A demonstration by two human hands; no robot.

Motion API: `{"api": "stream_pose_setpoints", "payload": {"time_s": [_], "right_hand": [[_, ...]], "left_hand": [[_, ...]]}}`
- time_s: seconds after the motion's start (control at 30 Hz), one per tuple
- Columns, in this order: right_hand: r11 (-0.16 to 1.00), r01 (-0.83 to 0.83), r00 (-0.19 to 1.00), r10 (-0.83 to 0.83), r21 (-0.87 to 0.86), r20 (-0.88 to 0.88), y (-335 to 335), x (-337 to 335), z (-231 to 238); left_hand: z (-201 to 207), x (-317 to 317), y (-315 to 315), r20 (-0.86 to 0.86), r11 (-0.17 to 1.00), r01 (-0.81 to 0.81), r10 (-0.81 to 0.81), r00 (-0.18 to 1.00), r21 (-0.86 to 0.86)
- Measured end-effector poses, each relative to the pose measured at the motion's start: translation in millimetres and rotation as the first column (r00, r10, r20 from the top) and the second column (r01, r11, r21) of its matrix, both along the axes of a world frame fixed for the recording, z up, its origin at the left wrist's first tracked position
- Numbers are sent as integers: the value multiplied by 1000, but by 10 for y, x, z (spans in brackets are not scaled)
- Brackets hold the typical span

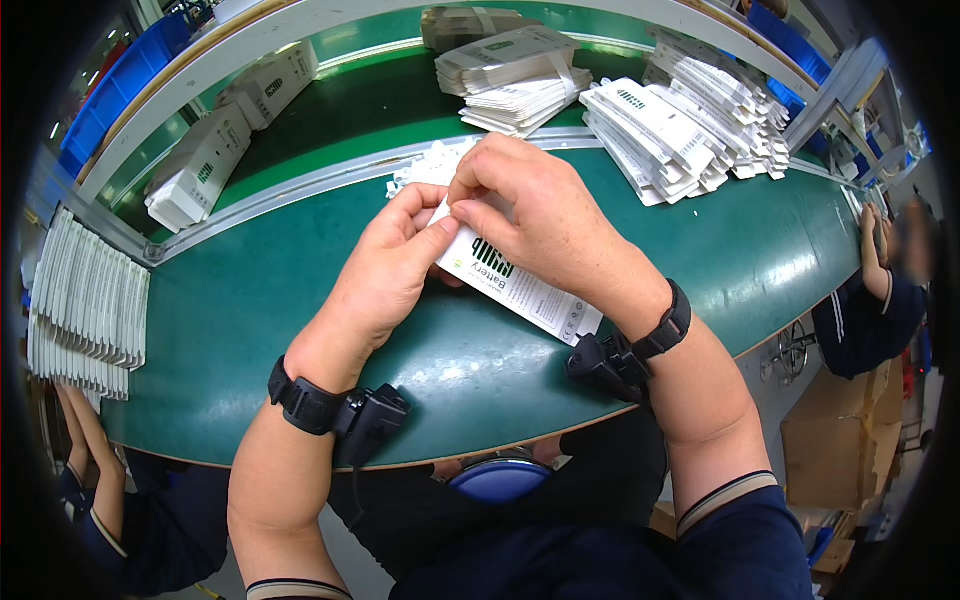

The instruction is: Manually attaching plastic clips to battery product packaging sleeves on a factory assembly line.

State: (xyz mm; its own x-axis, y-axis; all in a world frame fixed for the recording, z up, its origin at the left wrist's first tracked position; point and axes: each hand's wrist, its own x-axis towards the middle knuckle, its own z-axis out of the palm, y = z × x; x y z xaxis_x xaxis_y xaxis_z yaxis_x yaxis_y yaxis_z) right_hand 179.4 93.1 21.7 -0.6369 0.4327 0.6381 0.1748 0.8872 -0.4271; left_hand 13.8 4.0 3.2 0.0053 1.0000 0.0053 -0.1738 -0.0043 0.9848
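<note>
Dark sleeves [745,535], and beyond them a white box [522,288] over the green worktop [230,330].
The left hand [385,255] and the right hand [535,205] pinch its far end; white scraps [432,163] lie just behind them.

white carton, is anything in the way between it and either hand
Nothing visible: the left hand holds the white carton, and the right hand is at its upper end. The small white pieces lie beyond.

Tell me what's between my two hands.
In the head view, the far end of a white carton lies between your left hand and right hand.
</note>
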Motion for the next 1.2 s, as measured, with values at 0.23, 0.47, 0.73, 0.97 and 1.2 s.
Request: {"api": "stream_pose_setpoints", "payload": {"time_s": [0.23,0.47,0.73,0.97,1.2], "right_hand": [[999,9,1000,-10,41,20,13,2,-21],[1000,-1,1000,1,17,0,13,-13,-39],[1000,0,1000,0,1,3,-7,-11,-22],[1000,-3,1000,3,-13,10,-20,-8,-9],[1000,-5,1000,5,-2,14,-22,-5,-4]], "left_hand": [[47,-1,-35,-80,1000,-11,11,997,-7],[54,-5,-30,-98,1000,7,-8,995,-9],[-2,38,-16,-18,998,-6,5,1000,-60],[-14,34,-23,-4,999,18,-18,1000,-38],[-41,40,-18,-23,999,39,-38,999,14]]}}
